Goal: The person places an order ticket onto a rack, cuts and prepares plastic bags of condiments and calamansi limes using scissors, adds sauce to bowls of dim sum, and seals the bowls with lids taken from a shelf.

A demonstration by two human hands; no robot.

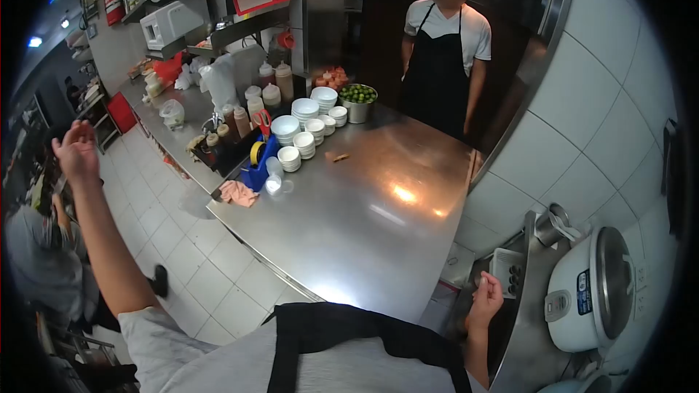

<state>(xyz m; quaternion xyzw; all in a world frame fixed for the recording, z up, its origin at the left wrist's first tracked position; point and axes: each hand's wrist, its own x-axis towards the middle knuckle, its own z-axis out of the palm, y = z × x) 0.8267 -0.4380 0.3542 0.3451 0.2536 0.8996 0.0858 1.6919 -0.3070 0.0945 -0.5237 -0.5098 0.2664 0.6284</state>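
My left hand (77,153) is raised out to the left, over the aisle, with its fingers apart and nothing in it. My right hand (486,302) is low on the right, its fingers curled in towards the thumb; I see nothing in it. That hand is nearest to a white tray (506,266) on the side counter, which holds small dark round things. Between my hands stands a steel worktable (349,225). Along its far left side are stacked white bowls (287,129), a blue tape dispenser (258,167), red-handled scissors (263,122) and a pot of green limes (358,94).
A person in a black apron (440,65) stands beyond the table. Another person in grey (47,255) works at the left, across the tiled aisle (196,240). Squeeze bottles (283,81) and a pink cloth (239,193) sit at the left; a rice cooker (590,291) at the right.
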